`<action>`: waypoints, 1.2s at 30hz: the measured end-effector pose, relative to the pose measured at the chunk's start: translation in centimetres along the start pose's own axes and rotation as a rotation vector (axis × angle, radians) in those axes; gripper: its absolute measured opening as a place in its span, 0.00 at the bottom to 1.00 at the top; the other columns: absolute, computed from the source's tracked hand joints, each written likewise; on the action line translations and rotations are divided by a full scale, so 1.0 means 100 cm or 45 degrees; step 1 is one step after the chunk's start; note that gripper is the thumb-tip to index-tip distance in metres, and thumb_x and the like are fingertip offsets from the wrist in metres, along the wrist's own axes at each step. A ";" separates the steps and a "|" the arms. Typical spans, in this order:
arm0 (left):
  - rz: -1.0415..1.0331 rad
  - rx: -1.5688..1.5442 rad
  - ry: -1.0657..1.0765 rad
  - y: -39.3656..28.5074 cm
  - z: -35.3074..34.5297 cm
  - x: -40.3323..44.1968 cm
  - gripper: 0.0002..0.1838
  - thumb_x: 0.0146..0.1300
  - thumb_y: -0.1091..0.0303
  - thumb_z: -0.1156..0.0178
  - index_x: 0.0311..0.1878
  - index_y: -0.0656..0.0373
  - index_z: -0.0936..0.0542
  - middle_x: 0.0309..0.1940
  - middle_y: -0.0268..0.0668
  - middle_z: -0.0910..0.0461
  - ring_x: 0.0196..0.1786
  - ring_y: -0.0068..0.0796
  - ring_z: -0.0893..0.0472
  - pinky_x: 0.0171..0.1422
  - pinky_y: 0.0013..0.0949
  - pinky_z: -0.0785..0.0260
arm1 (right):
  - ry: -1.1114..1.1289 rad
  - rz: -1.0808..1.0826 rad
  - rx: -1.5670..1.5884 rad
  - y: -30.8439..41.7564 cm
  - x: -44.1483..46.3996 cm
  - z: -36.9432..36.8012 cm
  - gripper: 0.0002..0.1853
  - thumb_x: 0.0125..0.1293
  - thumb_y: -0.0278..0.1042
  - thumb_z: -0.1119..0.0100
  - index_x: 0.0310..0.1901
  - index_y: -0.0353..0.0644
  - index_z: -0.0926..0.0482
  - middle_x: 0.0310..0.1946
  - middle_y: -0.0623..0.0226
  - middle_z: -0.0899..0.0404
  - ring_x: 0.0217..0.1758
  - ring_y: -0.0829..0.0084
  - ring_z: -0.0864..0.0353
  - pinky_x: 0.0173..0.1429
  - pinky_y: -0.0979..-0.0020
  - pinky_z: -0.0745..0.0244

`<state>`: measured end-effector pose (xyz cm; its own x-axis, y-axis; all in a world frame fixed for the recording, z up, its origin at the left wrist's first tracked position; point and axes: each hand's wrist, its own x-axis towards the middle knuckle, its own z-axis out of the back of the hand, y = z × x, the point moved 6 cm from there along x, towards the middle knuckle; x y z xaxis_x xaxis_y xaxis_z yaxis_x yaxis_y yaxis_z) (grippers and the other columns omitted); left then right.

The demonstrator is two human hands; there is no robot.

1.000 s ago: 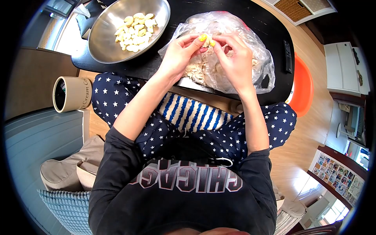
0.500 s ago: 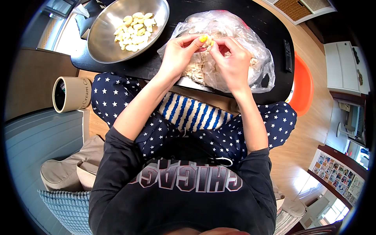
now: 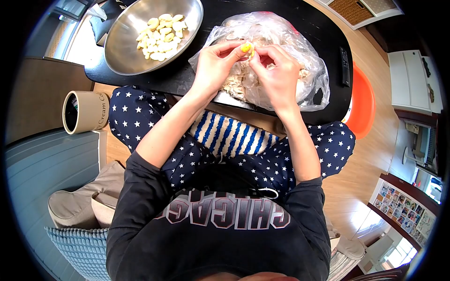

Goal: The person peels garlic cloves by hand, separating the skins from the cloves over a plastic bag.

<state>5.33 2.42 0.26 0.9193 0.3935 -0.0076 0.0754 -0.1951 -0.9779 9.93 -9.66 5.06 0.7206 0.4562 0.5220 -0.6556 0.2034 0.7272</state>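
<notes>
Both hands meet over a clear plastic bag [image 3: 311, 63] that holds pale garlic and papery skins [image 3: 234, 88]. Between the fingertips is a small garlic clove [image 3: 251, 46], mostly covered by them. My left hand [image 3: 213, 63] pinches it from the left, its yellow thumbnail on top. From the other side my right hand [image 3: 277, 70] grips the clove with thumb and forefinger, the other fingers curled. A steel bowl [image 3: 124, 47] beyond my left hand contains a pile of peeled garlic cloves [image 3: 161, 40].
The bag and bowl stand on a black table [image 3: 215, 11]. A remote control [image 3: 344, 65] lies near its right edge, with an orange chair [image 3: 363, 103] beyond. A cream bin [image 3: 91, 110] stands left of my knee. A striped cloth [image 3: 229, 136] lies on my lap.
My fingertips have shifted slightly on the clove, and less of it shows now. Arms, bag and bowl stay nearly where they were.
</notes>
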 end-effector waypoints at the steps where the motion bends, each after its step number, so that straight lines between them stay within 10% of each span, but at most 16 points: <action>1: 0.000 0.000 0.001 -0.001 0.000 0.000 0.14 0.59 0.66 0.40 0.45 0.65 0.21 0.37 0.36 0.20 0.40 0.20 0.22 0.48 0.22 0.30 | -0.001 -0.001 0.000 0.000 -0.001 -0.001 0.05 0.50 0.24 0.39 0.28 0.33 0.23 0.23 0.63 0.24 0.23 0.74 0.23 0.29 0.76 0.28; 16: 0.164 -0.213 0.127 0.000 0.001 0.006 0.16 0.66 0.66 0.50 0.52 0.68 0.27 0.45 0.39 0.23 0.44 0.23 0.22 0.52 0.23 0.29 | 0.165 -0.120 -0.072 -0.028 0.014 0.012 0.05 0.56 0.27 0.44 0.32 0.35 0.24 0.26 0.65 0.24 0.25 0.75 0.26 0.31 0.75 0.31; 36: -0.440 0.573 0.096 -0.018 -0.004 0.001 0.12 0.62 0.76 0.48 0.49 0.65 0.23 0.46 0.41 0.23 0.46 0.25 0.23 0.51 0.23 0.31 | -0.008 0.066 0.051 0.000 0.004 0.006 0.05 0.51 0.25 0.38 0.31 0.35 0.20 0.26 0.63 0.22 0.25 0.74 0.22 0.29 0.77 0.29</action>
<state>5.41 2.39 2.11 0.8967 0.2984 0.3270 0.2196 0.3415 -0.9139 10.39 -9.98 5.56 0.6874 0.4599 0.5621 -0.6826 0.1448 0.7163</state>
